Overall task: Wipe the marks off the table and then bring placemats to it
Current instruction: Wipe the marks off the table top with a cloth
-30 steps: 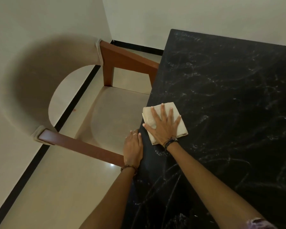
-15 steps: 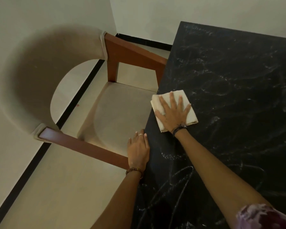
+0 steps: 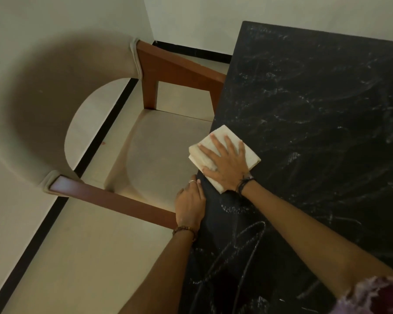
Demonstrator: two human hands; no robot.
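Two hands are at work at the left edge of the black tabletop. Only one view shows this, the one from the head, looking down.

The right hand lies flat, fingers spread wide, and presses on a folded cloth. The cloth sits right at the left edge of the tabletop, and one corner hangs a little past it. The left hand rests flat on the same edge, just nearer than the cloth. Its fingers look straight and hold nothing.

White marks loop over the near part of the tabletop, close to the arms. More faint white smears spread over the far and right parts. So the wiping looks far from done, I think. No placemats can be seen.

A chair stands to the left, pushed up against the tabletop.

To wipe well, the right hand should keep the whole palm pressing down, so the cloth does not slip or bunch up. It may help to pull the cloth back over the near loops next, in long rows that overlap. The cloth could fall off the edge, so it is best to keep most of it on the tabletop. The left hand can lean on the edge to steady the body.
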